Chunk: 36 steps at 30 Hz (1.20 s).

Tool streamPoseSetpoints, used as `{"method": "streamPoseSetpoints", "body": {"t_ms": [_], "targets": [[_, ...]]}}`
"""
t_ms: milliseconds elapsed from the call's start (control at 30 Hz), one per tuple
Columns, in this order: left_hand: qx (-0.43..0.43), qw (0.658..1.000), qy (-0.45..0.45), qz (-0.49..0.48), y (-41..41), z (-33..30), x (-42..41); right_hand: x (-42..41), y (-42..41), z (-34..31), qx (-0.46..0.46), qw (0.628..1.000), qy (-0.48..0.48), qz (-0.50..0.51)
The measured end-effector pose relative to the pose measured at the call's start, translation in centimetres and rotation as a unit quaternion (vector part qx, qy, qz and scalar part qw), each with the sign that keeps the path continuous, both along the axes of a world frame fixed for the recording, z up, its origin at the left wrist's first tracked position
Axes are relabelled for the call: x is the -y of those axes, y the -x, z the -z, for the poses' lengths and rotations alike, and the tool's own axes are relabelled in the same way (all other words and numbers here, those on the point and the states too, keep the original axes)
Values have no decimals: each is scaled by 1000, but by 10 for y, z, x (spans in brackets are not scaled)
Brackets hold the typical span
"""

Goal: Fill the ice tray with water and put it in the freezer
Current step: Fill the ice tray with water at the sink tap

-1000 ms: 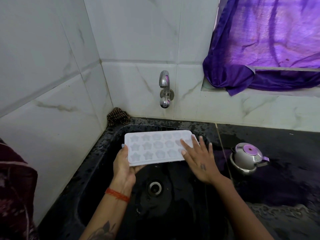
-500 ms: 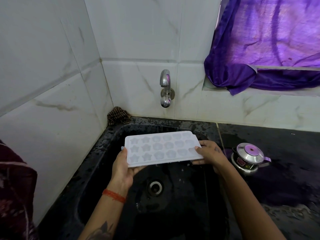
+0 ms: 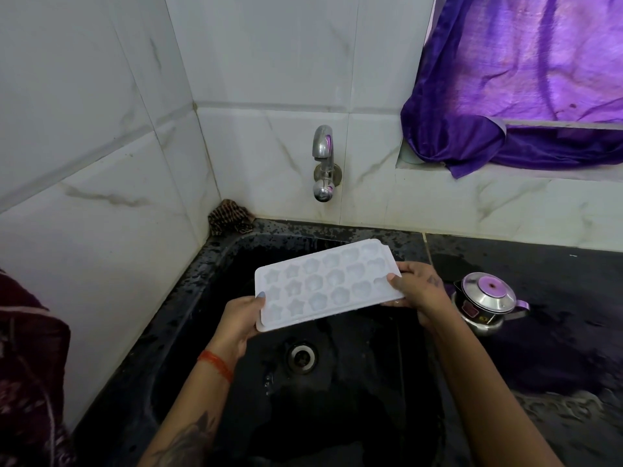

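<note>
White ice tray [image 3: 325, 284] held over the black sink [image 3: 188, 298], below the tap [image 3: 324, 163], left hand [image 3: 241, 320] gripping its near-left corner, right hand [image 3: 416, 288] pinching its right end, tray now tilted more than half a second earlier, steel kettle [image 3: 485, 306] on the bench [image 3: 556, 281].

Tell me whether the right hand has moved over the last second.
Yes. The right hand lay flat on the ice tray; it has slid toward the steel kettle and now grips the tray's right end.
</note>
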<state>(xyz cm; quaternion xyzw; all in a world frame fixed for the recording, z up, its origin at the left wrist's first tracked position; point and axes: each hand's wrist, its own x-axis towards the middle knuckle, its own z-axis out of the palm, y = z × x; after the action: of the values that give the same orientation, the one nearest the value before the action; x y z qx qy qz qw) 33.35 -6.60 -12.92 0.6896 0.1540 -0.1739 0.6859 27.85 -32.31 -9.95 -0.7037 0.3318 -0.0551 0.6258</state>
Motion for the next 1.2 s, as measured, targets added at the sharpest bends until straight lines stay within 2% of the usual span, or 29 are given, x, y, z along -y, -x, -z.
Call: {"method": "streamPoseSetpoints", "body": {"t_ms": [133, 300, 500, 1200], "targets": [[16, 998, -51, 16, -6, 3, -1, 0, 0, 1, 39, 999, 15, 11], [31, 996, -66, 55, -12, 3, -4, -1, -1, -2, 65, 996, 63, 11], [40, 996, -60, 60, -18, 7, -5, -4, 0, -8, 102, 987, 124, 21], [80, 997, -14, 8, -26, 21, 1, -8, -1, -17, 159, 969, 190, 21]]}}
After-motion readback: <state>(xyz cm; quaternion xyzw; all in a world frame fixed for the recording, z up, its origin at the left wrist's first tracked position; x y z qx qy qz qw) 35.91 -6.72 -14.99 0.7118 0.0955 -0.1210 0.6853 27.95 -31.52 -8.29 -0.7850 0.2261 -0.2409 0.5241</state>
